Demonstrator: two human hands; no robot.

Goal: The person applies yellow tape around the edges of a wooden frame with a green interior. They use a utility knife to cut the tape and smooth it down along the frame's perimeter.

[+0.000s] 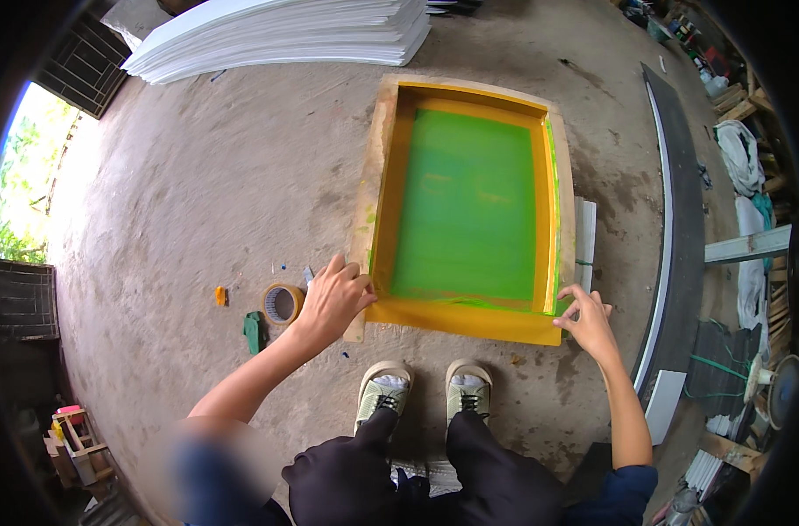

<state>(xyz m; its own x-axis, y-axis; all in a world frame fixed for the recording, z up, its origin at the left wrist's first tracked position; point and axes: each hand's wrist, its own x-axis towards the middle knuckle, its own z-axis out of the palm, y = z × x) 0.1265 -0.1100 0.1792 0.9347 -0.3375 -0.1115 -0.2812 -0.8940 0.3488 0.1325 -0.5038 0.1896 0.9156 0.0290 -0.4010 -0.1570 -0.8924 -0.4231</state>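
Observation:
A wooden screen-printing frame with green mesh lies on the floor in front of my feet. Yellow-brown tape lines its inner sides. Across its near side stretches a wide strip of the same tape. My left hand pinches the strip's left end at the frame's near left corner. At the near right corner, my right hand pinches the other end between thumb and finger. A tape roll rests on the floor beside my left forearm.
Near the roll lie a dark green scrap and a small orange object. White sheets are stacked at the far left. A long dark board runs along the right. My shoes stand close to the frame.

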